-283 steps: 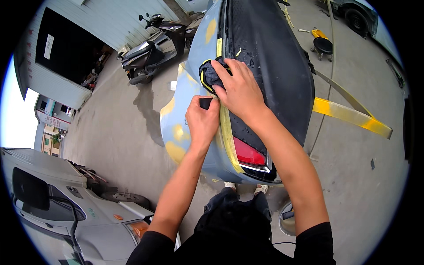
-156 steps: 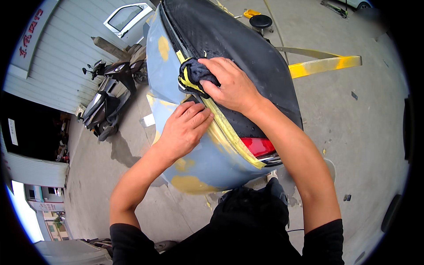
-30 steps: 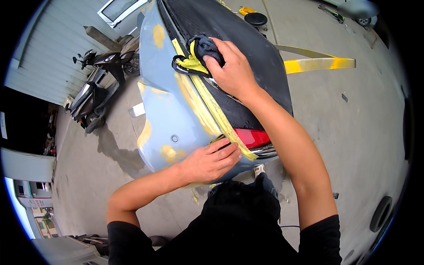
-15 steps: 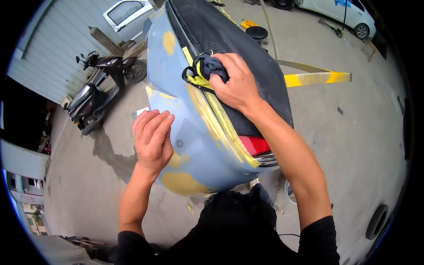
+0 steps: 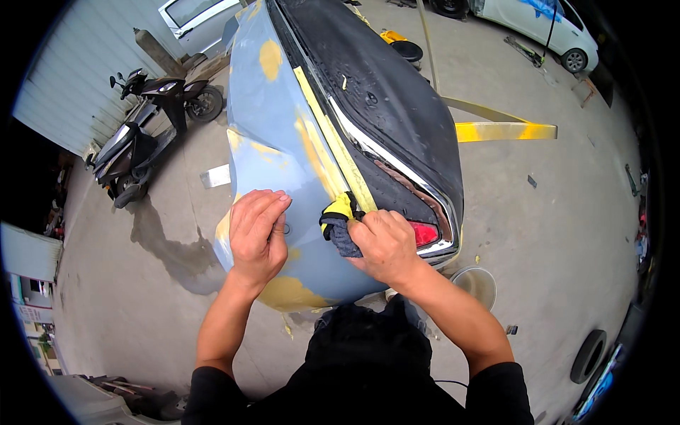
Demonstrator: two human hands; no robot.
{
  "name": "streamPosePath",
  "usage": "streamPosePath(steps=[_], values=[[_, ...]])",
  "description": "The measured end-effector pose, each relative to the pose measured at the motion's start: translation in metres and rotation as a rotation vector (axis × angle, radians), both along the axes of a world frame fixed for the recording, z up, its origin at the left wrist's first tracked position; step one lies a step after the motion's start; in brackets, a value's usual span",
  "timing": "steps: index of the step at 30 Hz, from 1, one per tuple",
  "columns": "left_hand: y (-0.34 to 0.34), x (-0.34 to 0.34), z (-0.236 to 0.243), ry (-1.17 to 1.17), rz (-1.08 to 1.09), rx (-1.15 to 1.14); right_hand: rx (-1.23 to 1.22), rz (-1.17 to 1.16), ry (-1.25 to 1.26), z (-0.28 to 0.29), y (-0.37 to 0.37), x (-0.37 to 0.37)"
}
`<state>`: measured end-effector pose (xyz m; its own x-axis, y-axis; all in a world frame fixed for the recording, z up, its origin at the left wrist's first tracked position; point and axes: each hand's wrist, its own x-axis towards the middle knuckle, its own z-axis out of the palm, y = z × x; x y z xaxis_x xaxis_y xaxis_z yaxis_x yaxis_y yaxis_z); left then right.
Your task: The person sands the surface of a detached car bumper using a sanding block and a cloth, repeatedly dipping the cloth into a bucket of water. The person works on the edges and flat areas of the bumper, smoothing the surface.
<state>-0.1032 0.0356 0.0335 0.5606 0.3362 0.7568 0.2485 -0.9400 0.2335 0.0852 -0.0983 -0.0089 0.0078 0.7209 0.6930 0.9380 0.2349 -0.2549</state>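
Before me is the corner of a car body [image 5: 280, 159] in blue-grey primer, with tan filler patches [image 5: 294, 292]. A strip of yellow masking tape [image 5: 336, 149] runs along its edge beside the black section, the chrome trim [image 5: 361, 142] and the red tail light [image 5: 425, 234]. My right hand [image 5: 386, 244] is closed on a bunched dark grey, black and yellow cloth [image 5: 343, 230] at the near end of the tape. My left hand [image 5: 261, 230] hovers over or rests on the primed panel, which I cannot tell; its fingers are stretched side by side and hold nothing.
A black scooter [image 5: 145, 134] stands at the left by a corrugated wall. A yellow metal bar [image 5: 506, 132] juts out right of the car. A bucket [image 5: 476, 287] sits near on the right, a tyre [image 5: 588, 356] farther right. A white car [image 5: 538, 28] is parked far right.
My right hand has come nearer along the tape, bringing the cloth with it. The chrome trim it covered now shows. My left hand has shifted slightly to the right.
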Motion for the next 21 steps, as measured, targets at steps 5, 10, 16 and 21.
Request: streamPosePath(steps=[5,10,16,21], values=[[-0.004,0.001,-0.005,-0.011,-0.034,-0.049,-0.101,0.055,0.086,-0.019,-0.059,0.002],[-0.007,0.004,-0.002,-0.068,-0.004,-0.167,-0.081,-0.039,0.255,0.010,-0.065,0.023],[-0.016,0.018,0.013,-0.049,-0.080,-0.251,-0.056,-0.279,0.417,0.077,0.044,0.078],[-0.013,0.042,0.012,0.330,-0.317,0.234,0.104,-0.349,0.188,0.032,0.084,0.075]])
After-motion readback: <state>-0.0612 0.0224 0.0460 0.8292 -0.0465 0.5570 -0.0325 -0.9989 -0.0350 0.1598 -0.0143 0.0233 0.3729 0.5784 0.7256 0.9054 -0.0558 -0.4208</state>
